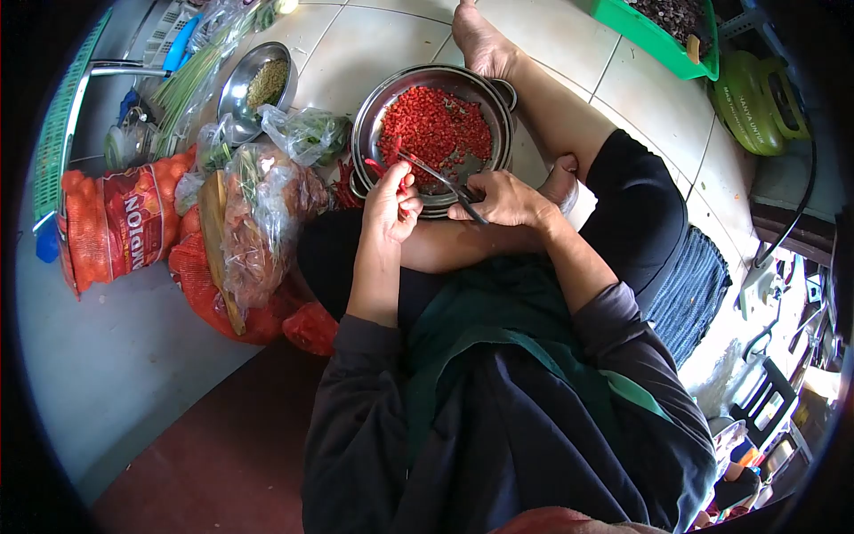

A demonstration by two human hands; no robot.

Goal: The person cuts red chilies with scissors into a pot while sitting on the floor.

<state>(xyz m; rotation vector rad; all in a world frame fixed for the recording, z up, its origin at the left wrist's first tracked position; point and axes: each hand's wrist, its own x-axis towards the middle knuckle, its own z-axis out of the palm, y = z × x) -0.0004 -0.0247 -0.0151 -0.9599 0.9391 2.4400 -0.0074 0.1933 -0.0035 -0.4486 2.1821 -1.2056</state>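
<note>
A round metal pot (358, 147) stands on the tiled floor, and many small cut red chili pieces (433, 125) lie in it. Over its near left edge, my left hand (391, 203) is closed around red chilies (406, 181). My right hand (505, 199) grips the dark handles of scissors (439, 177) at the near edge of the pot. The scissor blades point left, close to the chilies at my left fingertips. Whole red chilies (345, 189) lie just left of the pot.
Left are a metal bowl (233, 96) with greenish contents, bagged leaves (325, 135), a filled plastic bag (262, 214) and red net sacks (129, 218). My bent legs flank the pot. A green crate (654, 43) and green gas cylinder (749, 105) stand at upper right.
</note>
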